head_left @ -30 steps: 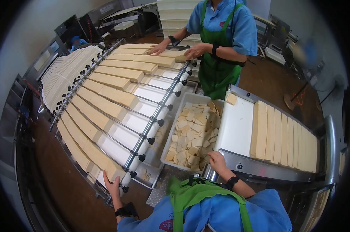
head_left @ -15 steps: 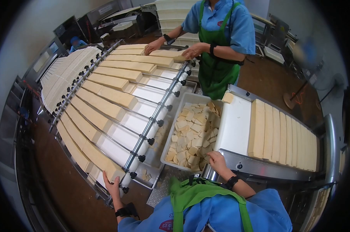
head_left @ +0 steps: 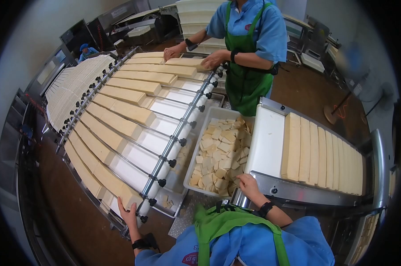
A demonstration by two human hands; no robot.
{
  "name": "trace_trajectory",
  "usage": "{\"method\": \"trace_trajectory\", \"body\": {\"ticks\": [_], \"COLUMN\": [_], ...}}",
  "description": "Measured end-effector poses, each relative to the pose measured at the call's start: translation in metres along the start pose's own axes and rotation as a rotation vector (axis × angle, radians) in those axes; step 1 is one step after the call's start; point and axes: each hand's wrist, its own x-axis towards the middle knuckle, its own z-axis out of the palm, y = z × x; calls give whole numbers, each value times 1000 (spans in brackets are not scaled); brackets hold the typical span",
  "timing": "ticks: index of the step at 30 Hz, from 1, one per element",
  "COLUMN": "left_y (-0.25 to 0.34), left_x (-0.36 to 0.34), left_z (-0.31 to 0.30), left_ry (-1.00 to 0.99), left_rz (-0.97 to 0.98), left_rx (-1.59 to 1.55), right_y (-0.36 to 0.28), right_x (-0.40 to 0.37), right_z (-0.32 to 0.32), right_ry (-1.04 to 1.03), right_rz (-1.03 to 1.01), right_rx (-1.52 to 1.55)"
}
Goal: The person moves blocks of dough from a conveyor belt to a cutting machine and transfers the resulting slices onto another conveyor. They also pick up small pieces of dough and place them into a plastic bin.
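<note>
My left hand, fingers stretched and thumb apart, rests against the near end of a long row of pale yellow, thin square dough sheets on the left conveyor. My right hand lies at the near left corner of the right conveyor, its fingers curled in. Whatever those fingers hold, if anything, is hidden. Just left of it stands a white plastic crate with loose dough sheets and scraps in it.
Across from me, a co-worker's hands touch the far rows. A metal rod with black knobs crosses the left conveyor's end. Several upright rows stand on the right conveyor. A fan stands behind.
A small piece of dough at the right conveyor's far left corner no longer shows. The co-worker appears slightly further left. My two hands have stayed in place.
</note>
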Motion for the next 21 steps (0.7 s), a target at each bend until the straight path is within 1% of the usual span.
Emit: {"method": "trace_trajectory", "body": {"ticks": [5,8,13,16,20,21], "left_y": [5,-3,3,2,5,4], "left_x": [-1,2,1,2,2,2], "left_z": [2,0,2,2,4,5], "left_ry": [6,10,4,5,3,40], "left_rz": [3,47,10,-5,-47,62], "left_rx": [2,26,27,16,-23,103], "right_y": [-2,-1,1,-2,4,7], "right_x": [1,0,0,1,-1,-2], "right_z": [0,0,1,0,1,3], "right_ry": [10,3,-15,23,-9,-9], "right_rz": [-5,-3,7,-21,-2,-4], "right_rx": [11,0,-10,9,-19,-32]}}
